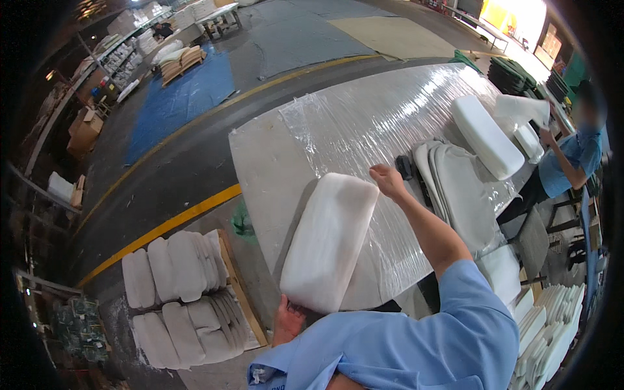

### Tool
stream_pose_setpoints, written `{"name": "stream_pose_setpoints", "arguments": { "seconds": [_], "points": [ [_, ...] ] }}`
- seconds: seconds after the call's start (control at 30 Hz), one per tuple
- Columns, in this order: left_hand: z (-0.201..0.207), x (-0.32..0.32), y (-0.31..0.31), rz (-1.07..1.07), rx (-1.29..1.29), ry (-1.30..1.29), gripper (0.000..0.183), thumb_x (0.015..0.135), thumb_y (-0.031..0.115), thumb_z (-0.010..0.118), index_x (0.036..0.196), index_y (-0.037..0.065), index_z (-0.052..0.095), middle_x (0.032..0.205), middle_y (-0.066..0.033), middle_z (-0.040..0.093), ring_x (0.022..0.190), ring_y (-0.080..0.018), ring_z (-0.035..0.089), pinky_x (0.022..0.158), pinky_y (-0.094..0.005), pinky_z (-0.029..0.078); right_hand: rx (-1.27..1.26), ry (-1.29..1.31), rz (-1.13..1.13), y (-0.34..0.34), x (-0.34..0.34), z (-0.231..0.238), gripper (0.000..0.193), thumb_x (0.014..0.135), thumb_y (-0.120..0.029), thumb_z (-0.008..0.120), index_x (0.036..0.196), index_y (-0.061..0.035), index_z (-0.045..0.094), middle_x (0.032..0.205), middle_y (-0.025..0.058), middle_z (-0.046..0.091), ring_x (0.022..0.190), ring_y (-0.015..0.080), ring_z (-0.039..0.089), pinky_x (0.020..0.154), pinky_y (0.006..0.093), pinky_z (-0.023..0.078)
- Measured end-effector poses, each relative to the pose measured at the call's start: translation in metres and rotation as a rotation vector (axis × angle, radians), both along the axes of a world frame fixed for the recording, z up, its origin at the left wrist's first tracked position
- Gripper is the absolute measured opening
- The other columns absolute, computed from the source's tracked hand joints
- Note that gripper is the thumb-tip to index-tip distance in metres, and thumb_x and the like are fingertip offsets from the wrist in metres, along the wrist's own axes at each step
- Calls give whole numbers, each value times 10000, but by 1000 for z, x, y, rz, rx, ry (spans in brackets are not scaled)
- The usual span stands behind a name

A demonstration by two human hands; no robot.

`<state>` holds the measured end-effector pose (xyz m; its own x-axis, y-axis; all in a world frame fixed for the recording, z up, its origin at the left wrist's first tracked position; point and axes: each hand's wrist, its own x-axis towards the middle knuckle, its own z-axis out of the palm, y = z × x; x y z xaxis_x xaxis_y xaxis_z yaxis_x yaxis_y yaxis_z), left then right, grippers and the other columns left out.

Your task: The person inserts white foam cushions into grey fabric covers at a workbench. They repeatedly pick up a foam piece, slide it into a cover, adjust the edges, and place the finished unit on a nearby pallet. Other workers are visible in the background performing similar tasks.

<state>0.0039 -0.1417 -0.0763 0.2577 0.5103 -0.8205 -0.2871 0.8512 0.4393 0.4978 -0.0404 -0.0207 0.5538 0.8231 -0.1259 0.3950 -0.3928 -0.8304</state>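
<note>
Two bare hands are placed at opposite ends of one long white cushion (331, 244), which is laid at the near left corner of a worktop (257, 153), its lower end brought to the near edge. By the left hand (287, 322) the cushion's lower left corner is touched, with the fingers bent; whether the corner is gripped cannot be told. The right hand (389, 181) is held just beside the upper right corner, its fingers loosely curled; whether anything is pinched or touched cannot be told. Much of the worktop is covered by clear, wrinkled film (370, 123). Toward the right edge, grey covers (461, 201) are piled beside a small dark object (405, 167), and a second white cushion (487, 138) is set farther back. Beyond that edge, a white sheet (520, 109) is held up by a co-worker (564, 166). Off the left edge, pale pads (175, 266) are stacked in rows.
</note>
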Motion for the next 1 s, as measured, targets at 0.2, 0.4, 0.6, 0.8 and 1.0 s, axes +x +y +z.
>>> {"name": "stream_pose_setpoints", "arguments": {
  "seconds": [0.2, 0.4, 0.6, 0.8, 1.0],
  "points": [
    [-9, 31, 4, 222, 38, -139, 668, 1099, 595, 349, 1552, 113, 442, 1521, -111, 519, 1391, -323, 490, 1156, -558, 393, -274, -143, 256, 63, 9, -43, 584, 1014, -597, 573, 1216, -81, 756, 1139, 201, 765, 1089, 367, 727, 973, 433, 541],
    [-4, 41, 31, 298, 63, -5, 665, 1102, 584, 351, 1527, 90, 487, 1559, -114, 508, 1425, -303, 480, 1180, -528, 385, -344, -35, 226, 25, 15, -46, 712, 1031, -669, 467, 1172, -35, 758, 1039, 229, 759, 1049, 403, 718, 944, 476, 519],
    [21, -5, 68, 72, 165, 24, 710, 1083, 591, 427, 1519, 35, 489, 1534, -137, 538, 1389, -305, 521, 1171, -478, 407, -126, 189, -181, -139, -47, -47, 657, 1077, -593, 452, 1039, 16, 694, 845, 81, 658, 847, 215, 632, 815, 389, 502],
    [3, 20, 83, -77, 128, 150, 682, 1087, 540, 467, 1527, 19, 461, 1506, -174, 554, 1367, -322, 541, 1143, -461, 440, -270, 35, -417, -236, -82, -61, 534, 1081, -517, 509, 1175, -14, 661, 937, 113, 687, 961, 225, 641, 912, 362, 491],
    [0, 35, 86, -520, 1132, 990, 658, 1018, 405, 620, 1547, 56, 441, 1578, -228, 443, 1452, -404, 424, 1217, -530, 325, -249, -636, -163, -228, -128, -28, 700, 968, -500, 663, 1567, -195, 464, 1655, 175, 362, 1529, 426, 299, 1207, 622, 270]
  ]
}}
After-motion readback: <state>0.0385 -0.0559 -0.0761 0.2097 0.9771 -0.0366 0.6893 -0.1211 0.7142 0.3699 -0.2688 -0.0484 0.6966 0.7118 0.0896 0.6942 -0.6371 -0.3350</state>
